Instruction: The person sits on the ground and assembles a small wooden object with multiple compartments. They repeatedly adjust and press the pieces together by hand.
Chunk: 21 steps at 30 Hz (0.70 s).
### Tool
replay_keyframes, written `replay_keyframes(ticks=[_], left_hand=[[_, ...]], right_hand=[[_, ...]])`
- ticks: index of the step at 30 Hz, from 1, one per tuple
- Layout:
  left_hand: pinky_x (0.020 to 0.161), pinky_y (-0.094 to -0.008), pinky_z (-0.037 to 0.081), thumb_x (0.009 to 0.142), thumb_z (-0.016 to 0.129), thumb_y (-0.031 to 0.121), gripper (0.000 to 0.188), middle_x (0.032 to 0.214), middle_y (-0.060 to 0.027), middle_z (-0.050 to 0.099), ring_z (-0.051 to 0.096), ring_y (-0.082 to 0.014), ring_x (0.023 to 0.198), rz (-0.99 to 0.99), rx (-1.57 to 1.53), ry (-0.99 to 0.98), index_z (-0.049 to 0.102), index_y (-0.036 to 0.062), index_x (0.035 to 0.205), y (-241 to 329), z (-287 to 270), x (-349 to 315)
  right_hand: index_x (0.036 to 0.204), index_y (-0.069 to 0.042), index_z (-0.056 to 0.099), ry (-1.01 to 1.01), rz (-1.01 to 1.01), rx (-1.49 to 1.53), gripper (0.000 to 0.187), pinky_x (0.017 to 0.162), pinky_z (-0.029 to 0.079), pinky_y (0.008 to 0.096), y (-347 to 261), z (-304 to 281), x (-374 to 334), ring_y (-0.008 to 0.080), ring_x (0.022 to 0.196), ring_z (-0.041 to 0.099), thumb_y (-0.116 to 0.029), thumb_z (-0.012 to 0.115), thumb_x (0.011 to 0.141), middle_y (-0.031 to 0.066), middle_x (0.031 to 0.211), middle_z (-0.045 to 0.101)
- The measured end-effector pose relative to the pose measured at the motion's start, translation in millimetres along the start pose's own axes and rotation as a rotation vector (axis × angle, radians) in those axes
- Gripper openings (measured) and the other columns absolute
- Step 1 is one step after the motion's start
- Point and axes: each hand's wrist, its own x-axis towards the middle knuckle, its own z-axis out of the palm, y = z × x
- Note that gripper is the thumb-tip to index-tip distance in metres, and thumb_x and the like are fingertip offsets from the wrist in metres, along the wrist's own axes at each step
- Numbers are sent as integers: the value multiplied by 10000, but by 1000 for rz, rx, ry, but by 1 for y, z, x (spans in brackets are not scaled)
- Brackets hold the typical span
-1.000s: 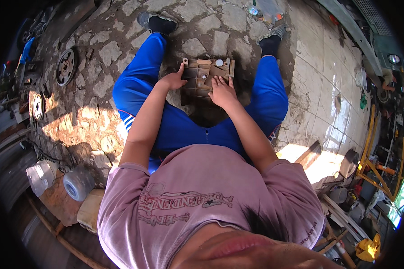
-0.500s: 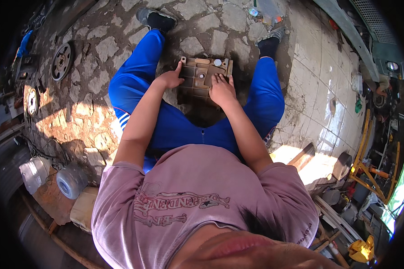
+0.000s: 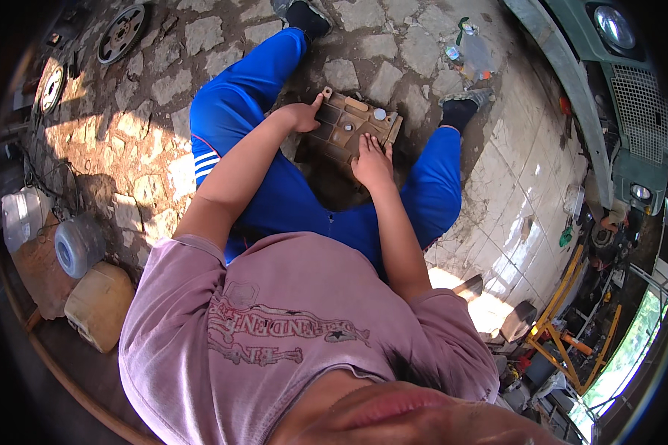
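Between my legs on the stone ground rests a brown, ribbed metal housing (image 3: 341,132), boxy with open recesses along its left side. A round pale cap (image 3: 380,114) sits near its far right corner, with a smaller round knob (image 3: 348,127) near the middle. My left hand (image 3: 300,117) grips the left edge; its index finger stretches to the far left corner, while the fingers below the edge are hidden. My right hand (image 3: 372,165) lies on the near right part, fingers extended over the top surface and holding nothing.
Left of me are a spoked metal wheel (image 3: 123,33), a clear water jug (image 3: 79,246) and a yellowish jerrycan (image 3: 100,305). Plastic litter (image 3: 476,55) lies beyond my right foot. A green vehicle front (image 3: 634,96) stands far right, with a yellow metal frame (image 3: 557,311) nearer.
My view has turned, so the whole scene appears tilted, with the vehicle showing more fully. Both hands stay at about the same places on the housing.
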Motion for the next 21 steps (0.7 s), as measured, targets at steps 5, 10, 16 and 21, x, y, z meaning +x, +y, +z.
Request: replay_keyframes(ticks=[5, 10, 16, 21], left_hand=[[1076, -505, 485, 1038, 573, 397, 1001, 1291, -352, 678, 658, -469, 1222, 19, 1, 4, -107, 77, 1700, 4, -2, 5], [1072, -498, 489, 1037, 579, 402, 1004, 1295, -354, 675, 660, -468, 1221, 19, 14, 2, -99, 72, 1701, 0, 1, 4], [1106, -489, 478, 1027, 583, 397, 1021, 1365, -317, 662, 639, -447, 1279, 33, 34, 11, -107, 53, 1697, 3, -2, 0], [1084, -496, 480, 1026, 582, 398, 1019, 1300, -371, 664, 654, -473, 1227, 24, 5, 16, -110, 76, 1701, 0, -2, 2]], right_hand=[[1665, -69, 310, 114, 12, 23, 746, 1319, 178, 558, 13, 9, 8, 215, 1620, 284, -325, 584, 1020, 66, 1756, 308], [1665, -74, 306, 87, 1, 120, 762, 1322, 174, 547, 12, 14, 2, 216, 1625, 271, -325, 601, 1009, 69, 1758, 304], [1670, -94, 303, 44, -6, 25, 757, 1323, 171, 542, 11, 14, 1, 218, 1627, 264, -303, 613, 1013, 67, 1760, 295], [1670, -113, 308, 147, -9, 6, 778, 1322, 174, 544, 12, 19, 6, 230, 1626, 264, -319, 652, 1003, 72, 1758, 297]])
